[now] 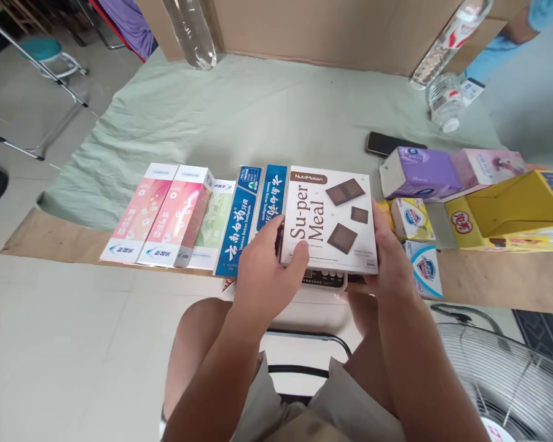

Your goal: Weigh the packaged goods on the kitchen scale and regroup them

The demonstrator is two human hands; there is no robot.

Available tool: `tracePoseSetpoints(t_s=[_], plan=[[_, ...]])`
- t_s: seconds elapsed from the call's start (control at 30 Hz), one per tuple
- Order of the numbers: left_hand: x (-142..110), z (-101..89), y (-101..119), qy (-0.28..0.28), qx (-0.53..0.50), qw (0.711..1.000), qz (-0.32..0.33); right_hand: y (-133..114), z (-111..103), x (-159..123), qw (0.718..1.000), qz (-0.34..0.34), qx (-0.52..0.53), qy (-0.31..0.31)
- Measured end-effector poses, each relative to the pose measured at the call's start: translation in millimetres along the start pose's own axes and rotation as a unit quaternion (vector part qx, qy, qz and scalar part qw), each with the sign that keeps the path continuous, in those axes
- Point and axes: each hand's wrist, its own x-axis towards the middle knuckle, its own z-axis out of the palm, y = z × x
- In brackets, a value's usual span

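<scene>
A white meal box (322, 258) printed with brown chocolate squares is between my two hands at the table's front edge. My left hand (265, 273) grips its left side, thumb on the front face. The fingers of my right hand (391, 261) wrap round its right edge. Below the box shows part of a digital scale (329, 280); whether the two touch is hidden. Left of the box lie two blue toothpaste boxes (237, 236), a green-and-white box (214, 224) and two pink boxes (141, 212). To the right are a yellow soap box (413, 218) and a white-and-blue soap box (424, 270).
At right are an open yellow carton (461, 222), a purple tissue pack (419, 172), a pink pack (493, 166) and a phone (391, 144). Plastic bottles (193, 37) stand by the cardboard panel (313, 31). A fan (498, 368) is near my right leg; a person's arm (518, 31) shows upper right.
</scene>
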Motion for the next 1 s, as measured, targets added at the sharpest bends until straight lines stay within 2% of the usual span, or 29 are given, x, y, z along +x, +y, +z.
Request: tracePoseSetpoints(t_s=[0.07,0.17,0.27,0.37,0.47,0.63,0.8,0.9,1.0], plan=[[1.2,-1.4,-6.7,0.016,-0.010,1.000,0.019,4.5,-5.9,-2.4,0.995,0.070,0.077,-0.008],[3.7,-4.6,-15.1,0.029,-0.017,0.999,0.035,13.4,-14.2,-1.8,0.991,0.067,0.097,0.068],[6.4,-7.8,-16.1,0.023,-0.006,0.999,0.037,15.7,-15.5,1.5,0.988,0.074,0.104,0.092],[8.5,-8.4,-10.7,-0.006,0.001,0.999,0.052,9.1,-10.7,2.5,0.986,0.096,0.116,0.077],[8.6,-6.4,-5.1,-0.017,0.000,0.997,0.078,2.3,-6.1,0.7,0.988,0.111,0.108,0.027],[4.3,-6.8,-3.5,-0.033,-0.027,0.991,0.126,-4.9,-1.9,-2.2,0.991,0.079,0.103,-0.011],[-3.8,-18.6,-0.1,-0.026,-0.064,0.985,0.158,-32.2,14.7,-6.5,0.982,0.058,0.178,0.022],[-8.0,-27.6,4.8,-0.014,-0.096,0.982,0.160,-54.1,31.9,-9.4,0.982,0.017,0.183,0.045],[-9.0,-37.1,0.6,-0.002,-0.153,0.973,0.172,-69.4,51.1,-10.4,0.981,0.015,0.177,0.073]])
